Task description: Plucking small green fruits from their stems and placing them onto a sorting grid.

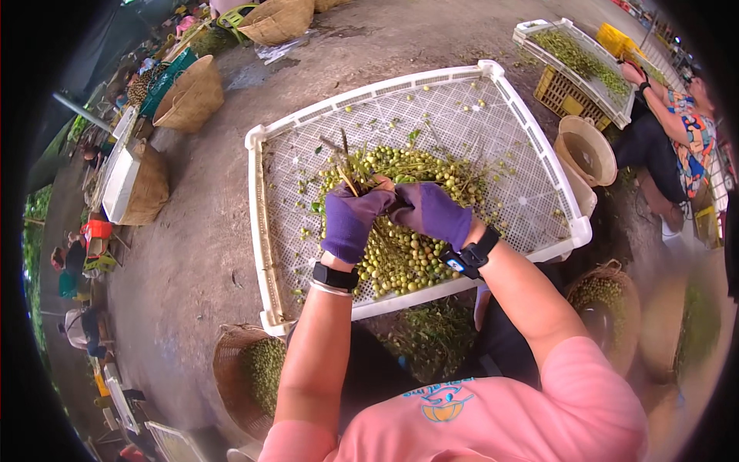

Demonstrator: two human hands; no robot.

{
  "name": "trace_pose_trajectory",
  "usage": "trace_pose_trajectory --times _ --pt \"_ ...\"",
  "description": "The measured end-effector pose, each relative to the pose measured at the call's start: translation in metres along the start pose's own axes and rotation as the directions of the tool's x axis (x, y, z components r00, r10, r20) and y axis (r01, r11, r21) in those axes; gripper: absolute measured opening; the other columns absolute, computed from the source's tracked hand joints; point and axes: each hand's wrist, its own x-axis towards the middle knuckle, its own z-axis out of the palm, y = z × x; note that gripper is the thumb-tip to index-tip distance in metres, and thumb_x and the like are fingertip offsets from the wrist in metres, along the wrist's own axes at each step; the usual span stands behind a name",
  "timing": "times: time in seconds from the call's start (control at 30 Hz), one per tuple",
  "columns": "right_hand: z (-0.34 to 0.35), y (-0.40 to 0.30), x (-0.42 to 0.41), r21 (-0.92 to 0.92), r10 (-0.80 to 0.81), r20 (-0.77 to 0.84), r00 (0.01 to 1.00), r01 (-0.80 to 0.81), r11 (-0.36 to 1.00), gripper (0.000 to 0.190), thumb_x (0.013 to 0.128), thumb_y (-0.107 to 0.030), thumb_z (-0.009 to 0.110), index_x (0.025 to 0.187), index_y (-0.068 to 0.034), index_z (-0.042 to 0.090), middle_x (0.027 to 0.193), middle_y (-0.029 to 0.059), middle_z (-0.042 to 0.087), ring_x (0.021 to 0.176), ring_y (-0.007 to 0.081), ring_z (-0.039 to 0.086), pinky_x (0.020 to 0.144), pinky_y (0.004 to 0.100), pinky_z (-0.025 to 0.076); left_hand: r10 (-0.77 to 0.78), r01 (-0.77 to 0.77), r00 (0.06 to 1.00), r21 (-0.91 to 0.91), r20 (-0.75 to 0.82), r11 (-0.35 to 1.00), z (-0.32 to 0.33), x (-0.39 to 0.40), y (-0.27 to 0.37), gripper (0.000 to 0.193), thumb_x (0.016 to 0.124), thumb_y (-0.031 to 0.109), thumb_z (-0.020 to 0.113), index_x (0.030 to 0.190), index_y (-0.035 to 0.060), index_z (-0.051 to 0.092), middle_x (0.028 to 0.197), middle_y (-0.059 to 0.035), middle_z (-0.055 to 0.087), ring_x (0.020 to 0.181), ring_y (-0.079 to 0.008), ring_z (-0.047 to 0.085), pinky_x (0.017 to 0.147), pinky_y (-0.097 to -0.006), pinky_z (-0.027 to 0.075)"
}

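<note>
Both my hands wear purple work gloves and meet above a white plastic mesh tray (508,196). My left hand (355,216) is closed around a bundle of thin brown stems (340,159), whose cut ends poke up past the fingers. Close against it, my right hand (430,211) has its fingers bent at the same bundle; what lies between its fingertips is hidden. Beneath the hands spreads a heap of small round green-yellow fruits (415,254), mixed with thin stalks. Loose fruits are scattered over the mesh.
A wicker basket of fruits (262,369) stands below the tray's left corner, another basket (600,300) at lower right. Plucked greenery (433,335) lies under the near edge. A person (675,127) works at another tray (583,58) at upper right, near a beige bucket (586,150).
</note>
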Motion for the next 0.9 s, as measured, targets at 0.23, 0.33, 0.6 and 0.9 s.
trace_pose_trajectory --times 0.23,0.33,0.6,0.9 --pt "-0.011 0.003 -0.005 -0.352 0.011 -0.026 1.000 -0.020 0.936 0.017 0.079 -0.020 0.063 0.086 -0.005 0.059 0.071 0.0191 0.060 0.070 0.0362 0.061 0.058 0.0439 0.046 -0.014 0.010 0.990 -0.033 -0.139 0.999 -0.007 0.005 0.004 0.010 0.081 0.005 0.062 0.089 -0.0005 0.065 0.074 -0.0032 0.063 0.063 -0.0100 0.059 0.058 -0.0221 0.048" --pt "-0.027 0.011 -0.013 -0.398 -0.025 -0.058 0.998 0.000 0.917 0.015 0.081 -0.023 0.061 0.081 -0.008 0.060 0.066 0.0139 0.062 0.064 0.0346 0.061 0.055 0.0425 0.047 -0.013 0.009 0.987 -0.030 -0.158 1.000 -0.024 0.013 0.006 0.010 0.083 0.007 0.061 0.089 -0.0007 0.063 0.069 -0.0026 0.059 0.057 -0.0106 0.055 0.054 -0.0234 0.045" --pt "-0.039 0.037 -0.038 -0.640 0.268 0.086 0.960 -0.153 0.753 0.024 0.077 -0.033 0.065 0.085 -0.011 0.064 0.075 0.0111 0.066 0.075 0.0289 0.065 0.067 0.0432 0.049 0.085 -0.122 0.951 -0.109 -0.298 0.986 -0.040 0.016 0.017 0.007 0.082 0.009 0.060 0.085 0.0035 0.061 0.066 0.0018 0.053 0.057 -0.0080 0.048 0.053 -0.0208 0.039" --pt "-0.040 0.039 -0.035 -0.673 -0.008 0.030 1.000 0.026 0.739 0.011 0.080 -0.017 0.056 0.088 -0.015 0.064 0.071 0.0055 0.065 0.069 0.0245 0.065 0.064 0.0410 0.045 0.136 -0.164 0.986 0.509 0.092 0.845 -0.015 0.018 -0.024 0.026 0.075 0.005 0.069 0.101 0.0048 0.066 0.079 0.0019 0.060 0.069 -0.0062 0.053 0.064 -0.0215 0.045"
